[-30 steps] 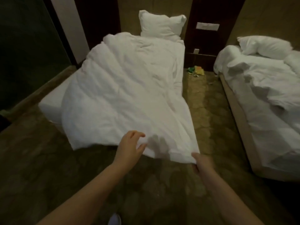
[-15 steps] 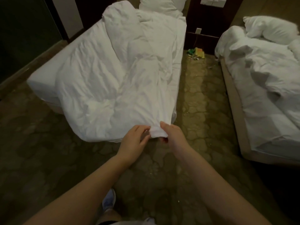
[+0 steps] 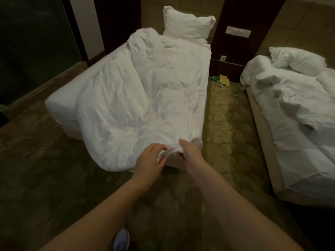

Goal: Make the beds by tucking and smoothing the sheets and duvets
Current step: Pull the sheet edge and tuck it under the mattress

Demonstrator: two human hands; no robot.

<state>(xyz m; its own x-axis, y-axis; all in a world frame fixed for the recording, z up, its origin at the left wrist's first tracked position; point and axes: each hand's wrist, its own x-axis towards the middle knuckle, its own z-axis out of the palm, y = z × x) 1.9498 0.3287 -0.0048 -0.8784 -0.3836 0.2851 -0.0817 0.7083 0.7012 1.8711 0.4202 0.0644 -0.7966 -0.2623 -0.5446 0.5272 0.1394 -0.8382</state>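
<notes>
Left hand (image 3: 148, 160) and right hand (image 3: 190, 152) both pinch one bunched foot corner of the crumpled white duvet (image 3: 137, 98), lying askew on the white-sheeted bed (image 3: 61, 107); a one-corner pull risks dragging it crooked.

Floor (image 3: 226, 124): patterned brown surface, with pale crumbs scattered at 3 o'clock. Litter (image 3: 222, 80): green and yellow wrappers on the floor at 1 o'clock, at the foot of the dark wood panel (image 3: 235, 11). Switch plate (image 3: 238, 31): white, mounted on that panel above the litter. Socket (image 3: 223, 58): low on the panel, with a thin cable (image 3: 219, 67) hanging from it. Glass pane (image 3: 32, 48): dark, at 10 o'clock. Pillar (image 3: 87, 28): white, at 11 o'clock, just beside the pane. Shoe (image 3: 121, 239): light-coloured, on the floor at 6 o'clock.
</notes>
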